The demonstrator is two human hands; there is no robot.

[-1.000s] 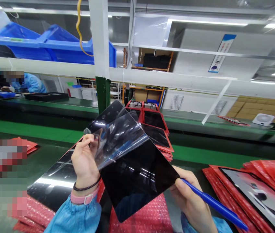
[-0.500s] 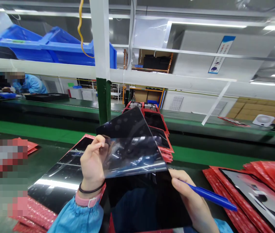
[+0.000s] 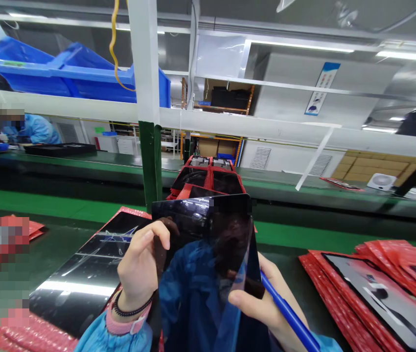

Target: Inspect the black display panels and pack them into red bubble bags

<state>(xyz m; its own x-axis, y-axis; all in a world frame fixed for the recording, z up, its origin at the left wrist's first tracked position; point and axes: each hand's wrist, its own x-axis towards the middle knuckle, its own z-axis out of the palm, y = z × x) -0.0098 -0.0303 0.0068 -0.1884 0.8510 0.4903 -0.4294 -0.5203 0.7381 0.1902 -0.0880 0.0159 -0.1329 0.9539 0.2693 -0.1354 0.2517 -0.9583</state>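
I hold a glossy black glass panel (image 3: 208, 274) upright in front of me; it mirrors a blue sleeve. My left hand (image 3: 140, 266) grips its left edge, fingers curled, pinching the clear protective film against the panel. My right hand (image 3: 255, 305) holds the panel's right lower edge with the thumb on its face and also carries a blue pen-like tool (image 3: 288, 318) that points down to the right. Both wrists are in light blue sleeves.
A second black panel (image 3: 83, 274) lies on red bubble wrap at the left. Stacked panels in red bags (image 3: 208, 178) sit behind, more red bags (image 3: 377, 288) at right. A green conveyor (image 3: 46, 203), a white-and-green post (image 3: 149, 146), blue bins (image 3: 64, 68) overhead. Another person in blue (image 3: 32, 128) works far left.
The panel has tipped from lying slanted to standing upright facing me. The raised clear film has come down flat against it, and my left hand moved right with it.
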